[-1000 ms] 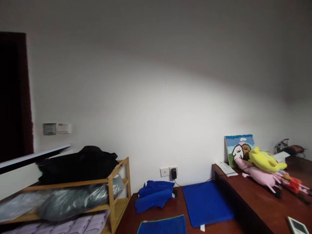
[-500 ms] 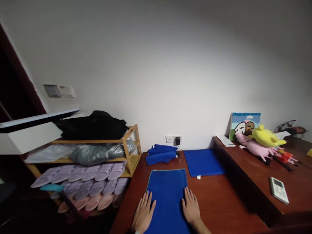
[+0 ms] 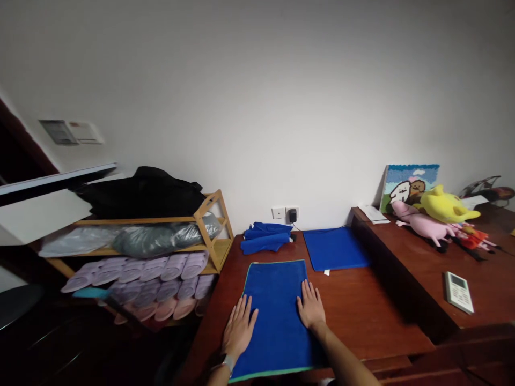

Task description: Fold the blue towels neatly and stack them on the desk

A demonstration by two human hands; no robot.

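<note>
A blue cloth (image 3: 277, 316) with a green edge lies spread flat on the brown table, its near edge at the table's front. My left hand (image 3: 239, 328) rests flat on the cloth's left edge, fingers stretched forward and thumb apart. On the right edge lies my right hand (image 3: 311, 306), also flat with its fingers extended. Neither hand grips anything. Beyond the cloth sits a crumpled pile of blue cloth (image 3: 266, 237) by the wall. To its right, another blue cloth (image 3: 336, 249) lies flat, with a small white tag at its near edge.
A wooden rack (image 3: 219, 254) with rows of slippers (image 3: 164, 266) and a black bag (image 3: 145, 195) stands left of the table (image 3: 374, 305). On the raised right surface are plush toys (image 3: 446, 206), a picture (image 3: 408, 185) and a white remote (image 3: 458, 292). A plugged-in adapter (image 3: 292, 215) is on the wall.
The view has tilted down, so the cloth's near green edge and more of both forearms now show. Both hands stay flat on the cloth's side edges.
</note>
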